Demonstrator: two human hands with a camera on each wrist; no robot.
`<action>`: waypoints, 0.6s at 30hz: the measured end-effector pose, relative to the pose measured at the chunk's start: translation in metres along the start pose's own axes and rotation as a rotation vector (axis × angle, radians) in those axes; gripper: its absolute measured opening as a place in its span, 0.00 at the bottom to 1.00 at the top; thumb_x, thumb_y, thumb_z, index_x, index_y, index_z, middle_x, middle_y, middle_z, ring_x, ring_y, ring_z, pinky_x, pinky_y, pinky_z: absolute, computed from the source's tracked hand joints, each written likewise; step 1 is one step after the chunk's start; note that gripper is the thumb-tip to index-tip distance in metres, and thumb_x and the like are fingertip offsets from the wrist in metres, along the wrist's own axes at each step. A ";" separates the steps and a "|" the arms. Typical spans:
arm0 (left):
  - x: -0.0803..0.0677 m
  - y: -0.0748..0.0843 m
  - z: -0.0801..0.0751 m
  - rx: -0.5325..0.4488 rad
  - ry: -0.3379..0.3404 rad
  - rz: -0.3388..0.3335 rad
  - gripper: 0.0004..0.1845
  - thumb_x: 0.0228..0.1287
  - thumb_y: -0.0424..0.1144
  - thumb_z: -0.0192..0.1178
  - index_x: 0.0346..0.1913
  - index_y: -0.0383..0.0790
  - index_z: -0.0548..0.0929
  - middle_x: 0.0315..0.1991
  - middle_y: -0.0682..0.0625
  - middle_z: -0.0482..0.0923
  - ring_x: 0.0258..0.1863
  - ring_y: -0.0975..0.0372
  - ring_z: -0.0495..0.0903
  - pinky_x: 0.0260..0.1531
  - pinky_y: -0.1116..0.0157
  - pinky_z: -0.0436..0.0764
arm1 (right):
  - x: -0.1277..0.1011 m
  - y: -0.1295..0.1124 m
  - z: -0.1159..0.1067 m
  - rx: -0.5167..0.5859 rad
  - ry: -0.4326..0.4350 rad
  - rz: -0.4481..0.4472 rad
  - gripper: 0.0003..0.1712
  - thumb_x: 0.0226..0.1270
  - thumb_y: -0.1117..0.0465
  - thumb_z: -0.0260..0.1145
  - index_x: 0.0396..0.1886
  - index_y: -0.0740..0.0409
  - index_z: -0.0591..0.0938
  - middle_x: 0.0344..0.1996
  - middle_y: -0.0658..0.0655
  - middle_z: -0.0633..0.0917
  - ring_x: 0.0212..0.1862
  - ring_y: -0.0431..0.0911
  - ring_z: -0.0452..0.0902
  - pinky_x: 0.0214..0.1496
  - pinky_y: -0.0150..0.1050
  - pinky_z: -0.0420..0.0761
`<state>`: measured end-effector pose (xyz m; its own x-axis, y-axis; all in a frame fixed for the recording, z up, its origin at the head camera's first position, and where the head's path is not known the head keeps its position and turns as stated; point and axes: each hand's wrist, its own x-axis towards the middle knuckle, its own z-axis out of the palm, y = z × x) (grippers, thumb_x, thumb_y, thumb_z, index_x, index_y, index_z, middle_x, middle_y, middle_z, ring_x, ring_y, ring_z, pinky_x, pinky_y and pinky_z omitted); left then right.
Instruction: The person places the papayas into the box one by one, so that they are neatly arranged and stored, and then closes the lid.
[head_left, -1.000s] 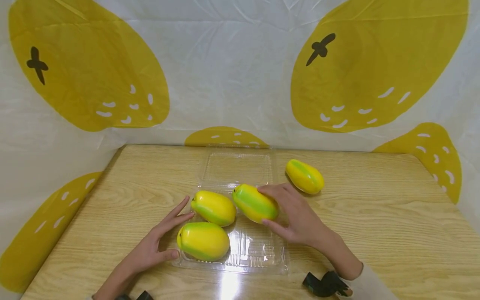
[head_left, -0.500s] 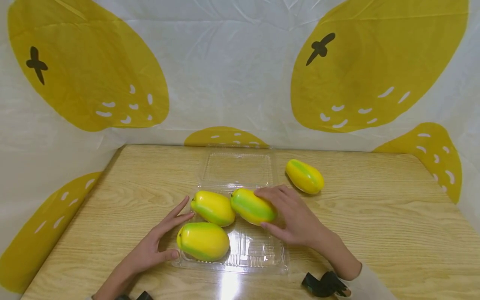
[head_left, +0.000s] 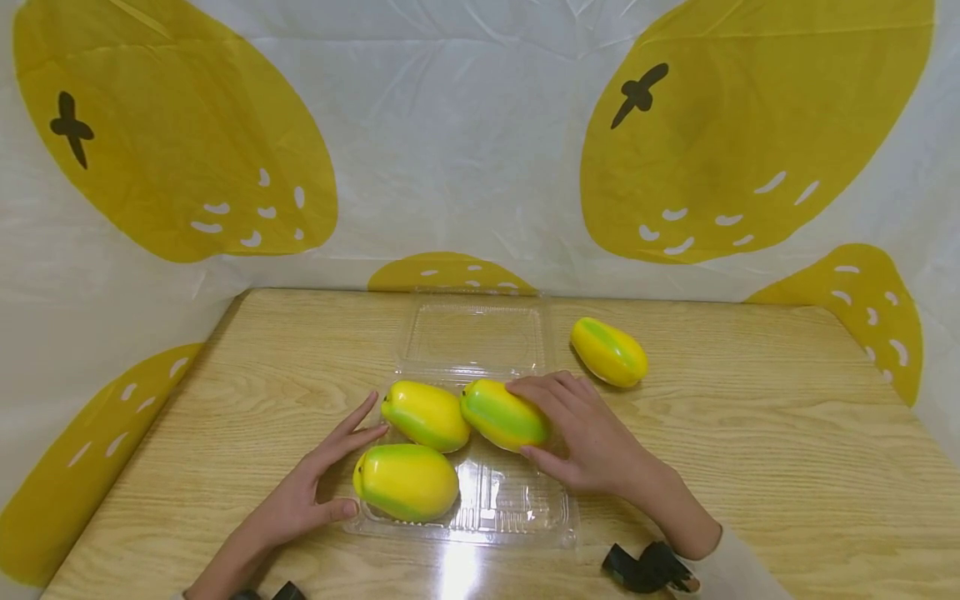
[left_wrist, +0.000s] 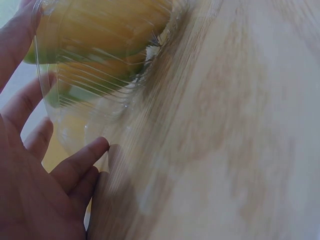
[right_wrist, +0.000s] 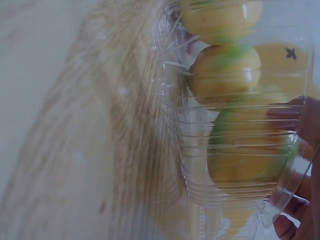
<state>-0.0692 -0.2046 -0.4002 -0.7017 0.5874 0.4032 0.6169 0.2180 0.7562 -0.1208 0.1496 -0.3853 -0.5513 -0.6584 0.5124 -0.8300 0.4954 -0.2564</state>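
Tray (head_left: pixel 558 533) front-right corner free; three mangoes (head_left: pixel 406 482) fill rest.

A staged recording booth is being shown: a wooden table (head_left: pixel 750 433) is being enclosed by a lemon-printed plastic sheet (head_left: pixel 465 150).

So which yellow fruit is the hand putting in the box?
Find the clear plastic box in the middle of the wooden table. Three yellow-green fruits are in it. The one you want is at the back right corner, the only one with the right hand wrapped around it; a fourth fruit lies outside on the table.
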 end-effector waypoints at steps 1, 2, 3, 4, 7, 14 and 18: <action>0.000 0.000 0.000 0.002 0.000 -0.006 0.35 0.56 0.48 0.59 0.61 0.31 0.64 0.67 0.33 0.42 0.65 0.41 0.42 0.60 0.56 0.46 | 0.000 0.000 0.000 -0.001 -0.001 -0.001 0.38 0.51 0.48 0.64 0.62 0.55 0.65 0.56 0.48 0.70 0.53 0.45 0.64 0.56 0.42 0.58; 0.000 0.000 0.000 0.004 -0.001 -0.013 0.35 0.55 0.47 0.60 0.61 0.31 0.64 0.67 0.33 0.42 0.65 0.41 0.42 0.59 0.51 0.46 | 0.000 0.000 0.000 -0.001 -0.001 -0.001 0.38 0.51 0.48 0.64 0.62 0.55 0.65 0.56 0.48 0.70 0.53 0.45 0.64 0.56 0.42 0.58; 0.000 0.001 0.000 0.004 -0.001 -0.020 0.35 0.55 0.47 0.60 0.62 0.31 0.64 0.67 0.33 0.42 0.65 0.41 0.42 0.57 0.45 0.46 | 0.000 0.000 0.000 -0.001 0.000 -0.003 0.38 0.51 0.48 0.64 0.62 0.55 0.65 0.56 0.48 0.70 0.53 0.45 0.64 0.56 0.42 0.58; 0.000 0.001 0.000 0.004 -0.001 -0.023 0.34 0.55 0.46 0.60 0.62 0.32 0.64 0.67 0.33 0.42 0.65 0.41 0.42 0.54 0.40 0.46 | 0.000 0.000 0.001 0.000 -0.001 -0.004 0.38 0.51 0.48 0.64 0.62 0.55 0.65 0.56 0.48 0.70 0.53 0.45 0.64 0.56 0.42 0.58; 0.000 0.001 0.000 0.006 0.000 -0.025 0.34 0.55 0.46 0.60 0.62 0.31 0.64 0.67 0.33 0.42 0.65 0.41 0.42 0.55 0.43 0.47 | 0.000 0.001 0.001 -0.001 -0.007 -0.001 0.38 0.51 0.48 0.64 0.62 0.54 0.65 0.57 0.48 0.69 0.54 0.45 0.63 0.57 0.42 0.57; -0.001 0.000 0.000 0.001 -0.001 -0.023 0.35 0.55 0.46 0.60 0.62 0.31 0.64 0.67 0.33 0.42 0.65 0.41 0.42 0.59 0.52 0.46 | 0.000 0.001 0.001 -0.005 -0.009 -0.004 0.38 0.50 0.49 0.64 0.62 0.54 0.65 0.57 0.49 0.69 0.54 0.45 0.63 0.57 0.43 0.57; 0.000 0.000 0.000 -0.001 -0.001 -0.019 0.35 0.55 0.47 0.60 0.62 0.31 0.64 0.67 0.33 0.42 0.65 0.40 0.41 0.61 0.62 0.45 | 0.000 0.001 0.001 0.002 -0.008 -0.009 0.37 0.50 0.50 0.64 0.61 0.55 0.66 0.57 0.50 0.70 0.54 0.45 0.63 0.56 0.43 0.58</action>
<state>-0.0692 -0.2044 -0.4009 -0.7134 0.5835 0.3881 0.6030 0.2289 0.7642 -0.1216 0.1497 -0.3865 -0.5441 -0.6674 0.5084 -0.8353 0.4878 -0.2536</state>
